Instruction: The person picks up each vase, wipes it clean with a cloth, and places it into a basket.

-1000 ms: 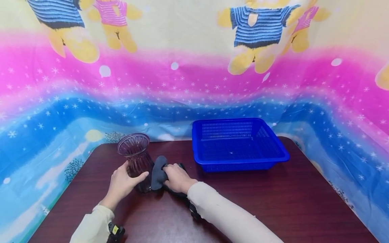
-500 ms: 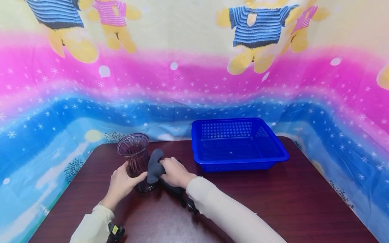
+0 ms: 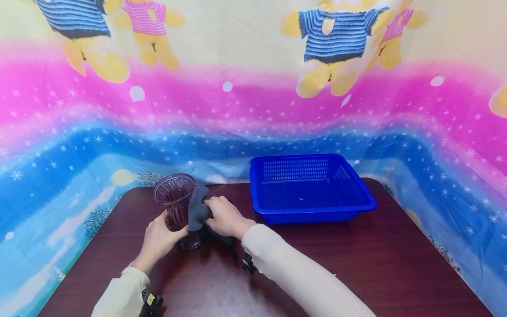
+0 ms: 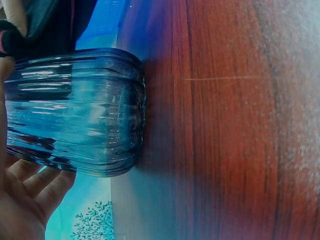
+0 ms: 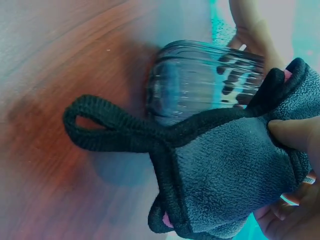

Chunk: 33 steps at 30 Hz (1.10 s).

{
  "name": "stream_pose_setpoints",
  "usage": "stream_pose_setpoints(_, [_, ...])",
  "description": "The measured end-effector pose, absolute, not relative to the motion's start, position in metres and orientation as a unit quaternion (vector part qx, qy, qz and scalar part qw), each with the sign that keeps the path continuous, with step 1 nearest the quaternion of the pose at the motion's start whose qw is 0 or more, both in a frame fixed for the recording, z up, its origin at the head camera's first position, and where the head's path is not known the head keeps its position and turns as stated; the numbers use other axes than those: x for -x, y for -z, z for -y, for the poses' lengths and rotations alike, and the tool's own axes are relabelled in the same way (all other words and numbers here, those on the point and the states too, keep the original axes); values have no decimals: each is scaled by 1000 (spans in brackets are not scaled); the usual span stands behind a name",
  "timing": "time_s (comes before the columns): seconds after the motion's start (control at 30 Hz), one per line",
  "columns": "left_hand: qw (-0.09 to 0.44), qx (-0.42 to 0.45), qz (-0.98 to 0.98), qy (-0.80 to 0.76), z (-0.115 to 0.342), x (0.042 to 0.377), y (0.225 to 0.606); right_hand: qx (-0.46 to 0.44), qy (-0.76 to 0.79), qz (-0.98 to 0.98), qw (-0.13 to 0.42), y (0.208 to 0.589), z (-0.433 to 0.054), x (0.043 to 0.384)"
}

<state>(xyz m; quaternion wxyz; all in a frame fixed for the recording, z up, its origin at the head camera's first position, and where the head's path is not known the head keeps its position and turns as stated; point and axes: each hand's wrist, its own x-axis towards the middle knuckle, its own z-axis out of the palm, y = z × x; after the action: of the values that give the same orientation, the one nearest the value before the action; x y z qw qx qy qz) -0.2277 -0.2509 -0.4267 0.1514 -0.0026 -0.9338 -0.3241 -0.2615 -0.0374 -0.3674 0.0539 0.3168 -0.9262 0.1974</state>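
Observation:
A purple-tinted ribbed glass vase (image 3: 176, 200) with a flared rim stands on the left part of the table. My left hand (image 3: 160, 237) grips its body from the left, thumb across the front and fingers behind the glass. My right hand (image 3: 226, 216) holds a bunched dark grey cloth (image 3: 197, 209) against the vase's right side, just below the rim. In the right wrist view the cloth (image 5: 230, 170) shows a black edging and a hanging loop, pinched between thumb and fingers. The vase's base (image 4: 120, 115) sits at the tabletop in the left wrist view.
A blue plastic basket (image 3: 313, 217) with perforated walls stands at the back right of the dark red wooden table (image 3: 336, 264). Behind the table hangs a printed curtain (image 3: 245, 105) with bears and snowflakes. Black wrist cameras are strapped to both sleeves.
My right hand has slid the cloth up along the vase's right side, from near its base to just under the rim. The left hand and vase have stayed in place.

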Motion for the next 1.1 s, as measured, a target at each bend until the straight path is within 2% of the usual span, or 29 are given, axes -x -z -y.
stream_pose_setpoints(0.37, [151,4,933,326,252,228,427,-313,-192,928,56,364,40,262])
stream_pose_setpoints(1.1, [129,-17,935,329,250,227,427,-276,-164,947,32,415,38,255])
